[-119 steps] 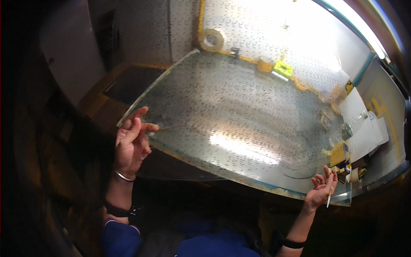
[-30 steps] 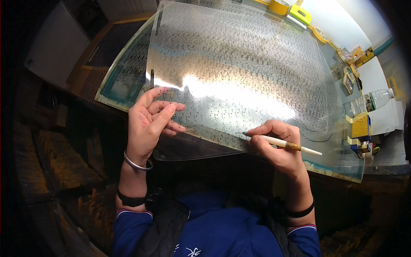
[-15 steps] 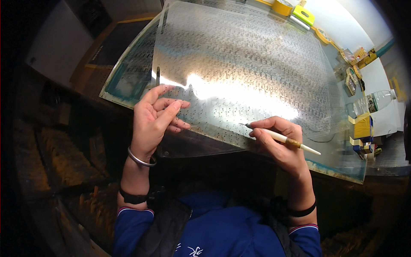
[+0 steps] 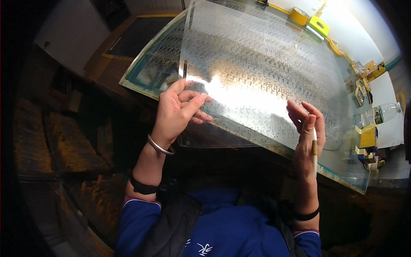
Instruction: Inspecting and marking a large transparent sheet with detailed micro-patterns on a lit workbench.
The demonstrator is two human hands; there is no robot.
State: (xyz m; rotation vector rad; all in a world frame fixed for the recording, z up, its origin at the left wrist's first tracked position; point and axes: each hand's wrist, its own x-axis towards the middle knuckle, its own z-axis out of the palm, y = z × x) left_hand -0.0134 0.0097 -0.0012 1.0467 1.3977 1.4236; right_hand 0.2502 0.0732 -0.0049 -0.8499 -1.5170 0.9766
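Right hand (image 4: 307,139) | grips white tool (image 4: 315,148), now turned wristward | left hand (image 4: 174,112) | pinches clear sheet (image 4: 257,51)

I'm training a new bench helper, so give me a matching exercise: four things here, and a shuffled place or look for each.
1. pen-like tool
2. metal bangle
3. plastic bottle
4. large sheet

A. near the picture's right edge
B. see-through, with rows of dark marks
C. held in the right hand
D. around the left wrist

Pairs: 1-C, 2-D, 3-A, 4-B.
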